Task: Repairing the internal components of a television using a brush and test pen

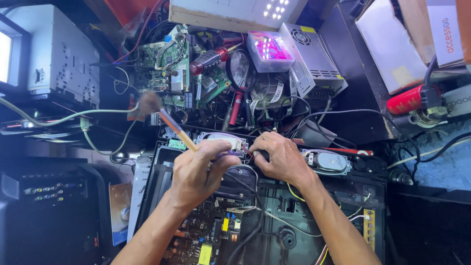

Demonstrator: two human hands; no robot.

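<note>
Brush and opened chassis: bench inventory

Brush (169, 120): held in the left hand (198, 172), grip closed around the lower handle. Long axis runs diagonally; bristle head points up and to the left, away from the person, raised clear above the opened black chassis (314, 206) on the table.

Right hand (279, 157): fingers curled down and pressed onto a small dark part at the chassis's upper edge; exactly what they pinch cannot be told.

Oval speaker (327, 162): just right of the right hand, seated in the chassis.

Circuit board (206, 235): exposed at lower left of the chassis, wires trailing across.

Progress, judged: cover already off and insides bared; brush lifted, not touching any surface, so dusting appears unfinished.

Red-handled screwdriver (208, 60): lying on green boards beyond, well apart.
</note>
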